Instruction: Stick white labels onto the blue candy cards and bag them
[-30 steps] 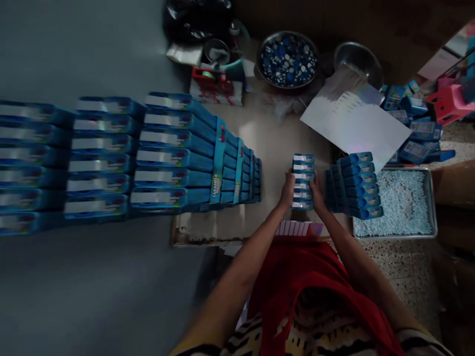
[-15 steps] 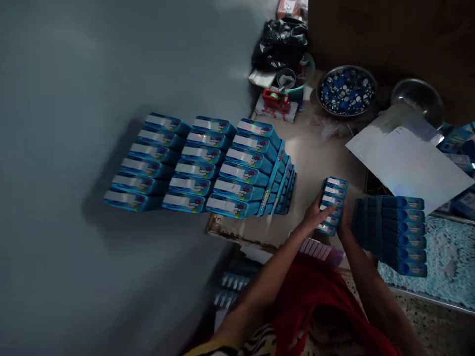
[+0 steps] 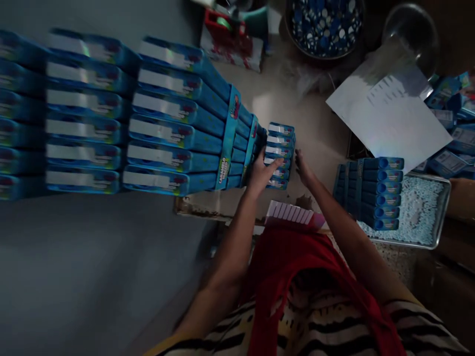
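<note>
Head view: small stack of blue boxes [image 3: 280,155], at centre frame, now stands hard against the right end of the large banded block of blue boxes [image 3: 185,123], whereas half a second ago it stood apart, nearer the second block [image 3: 371,193] at right. Left hand [image 3: 261,173] lies flat on the near face of the small stack, fingers extended and holding nothing closed; right hand [image 3: 302,165] has come off the stack and hovers just beside its right edge, fingers loosely spread. Judged from this, the stack has been slid into line with the main block and is all but released. Pink ridged item [image 3: 293,215] lies below the hands. Upper right: white sheet [image 3: 386,118] overlaps a metal bowl [image 3: 411,29]; bowl of caps [image 3: 326,24] is cropped by the top edge. Tray of pale pellets [image 3: 438,230] is partly hidden by the second block. Box print is unreadable; left rows are cut off.
</note>
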Demonstrator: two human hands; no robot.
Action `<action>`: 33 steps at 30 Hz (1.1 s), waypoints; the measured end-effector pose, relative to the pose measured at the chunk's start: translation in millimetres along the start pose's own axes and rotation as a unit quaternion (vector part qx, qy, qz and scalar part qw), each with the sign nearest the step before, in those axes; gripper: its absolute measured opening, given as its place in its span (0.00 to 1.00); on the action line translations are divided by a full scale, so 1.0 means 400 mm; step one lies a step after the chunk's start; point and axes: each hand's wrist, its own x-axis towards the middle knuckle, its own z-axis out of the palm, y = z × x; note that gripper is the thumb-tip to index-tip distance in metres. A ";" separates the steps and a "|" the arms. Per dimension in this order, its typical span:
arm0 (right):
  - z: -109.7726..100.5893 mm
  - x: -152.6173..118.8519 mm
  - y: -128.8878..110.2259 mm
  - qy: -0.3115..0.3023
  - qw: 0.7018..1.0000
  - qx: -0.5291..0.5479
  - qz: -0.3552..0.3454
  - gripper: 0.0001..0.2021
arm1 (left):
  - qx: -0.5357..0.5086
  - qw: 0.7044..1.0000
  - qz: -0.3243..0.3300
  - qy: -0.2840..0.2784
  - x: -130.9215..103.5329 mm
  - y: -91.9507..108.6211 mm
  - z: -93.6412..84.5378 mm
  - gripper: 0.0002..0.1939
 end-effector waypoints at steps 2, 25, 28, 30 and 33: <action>-0.086 -0.061 0.033 0.058 0.997 -0.056 0.009 0.33 | 0.105 0.988 0.088 0.070 -0.074 0.002 -0.011 0.33; -0.178 -0.550 0.273 0.041 0.826 -0.561 -0.037 0.23 | 0.411 0.822 0.141 -0.369 -0.215 -0.284 0.188 0.16; -0.156 -0.543 0.288 0.043 0.817 -0.573 -0.038 0.23 | 0.406 0.820 0.134 -0.380 -0.215 -0.273 0.183 0.15; -0.151 -0.552 0.290 0.051 0.810 -0.582 -0.051 0.24 | 0.407 0.817 0.142 -0.384 -0.219 -0.263 0.180 0.15; -0.157 -0.588 0.282 0.062 0.793 -0.602 -0.068 0.21 | 0.449 0.795 0.148 -0.380 -0.229 -0.248 0.179 0.15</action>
